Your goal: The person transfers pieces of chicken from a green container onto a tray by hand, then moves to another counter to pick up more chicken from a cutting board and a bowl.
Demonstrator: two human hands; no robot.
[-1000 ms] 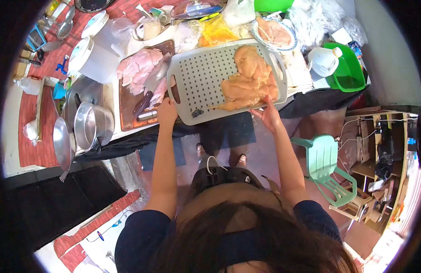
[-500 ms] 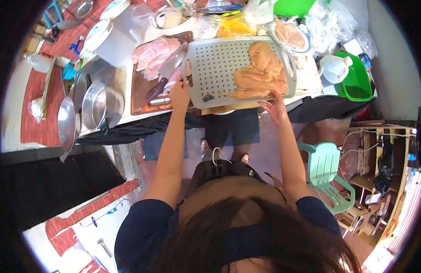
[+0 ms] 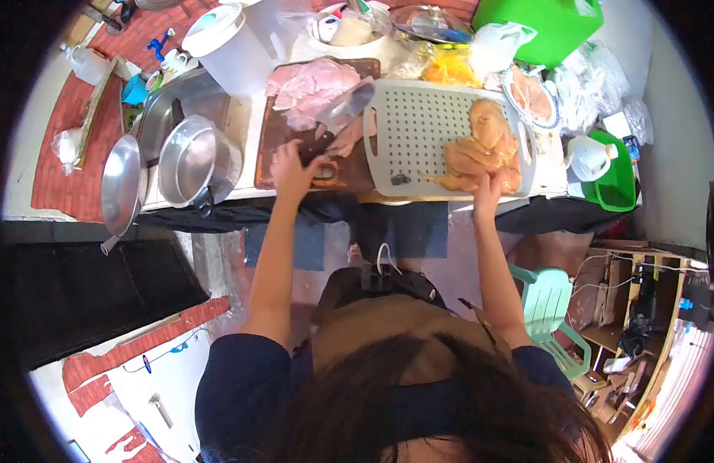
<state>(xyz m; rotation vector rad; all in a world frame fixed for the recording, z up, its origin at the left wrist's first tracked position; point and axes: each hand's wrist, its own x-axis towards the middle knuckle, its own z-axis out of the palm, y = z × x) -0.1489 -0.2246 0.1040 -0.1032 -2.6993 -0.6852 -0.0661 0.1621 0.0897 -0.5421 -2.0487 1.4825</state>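
Observation:
A large kitchen knife (image 3: 318, 145) with a dark handle lies across the brown cutting board (image 3: 268, 166), beside pale raw chicken (image 3: 314, 81). My left hand (image 3: 292, 176) is at its handle, fingers and thumb around it. To the right, a grey perforated cutting board (image 3: 395, 147) carries yellowish, marinated-looking chicken fillets (image 3: 484, 143). At that board's front edge, my right hand (image 3: 488, 197) has its fingertips drawn together on the lower edge of these fillets. The exact grip there is partly hidden.
A metal pot (image 3: 189, 158) and a steel pan (image 3: 124, 185) stand at the left counter edge, by the sink (image 3: 172, 96). Behind are a white bucket (image 3: 229, 58) and a plate of meat (image 3: 530, 96). A green basin (image 3: 615, 185) sits right, above a green chair (image 3: 548, 305).
My left hand has let go of the grey board's left edge and moved left to the knife handle. My right hand has shifted from the board's edge onto the fillets. The camera view has turned.

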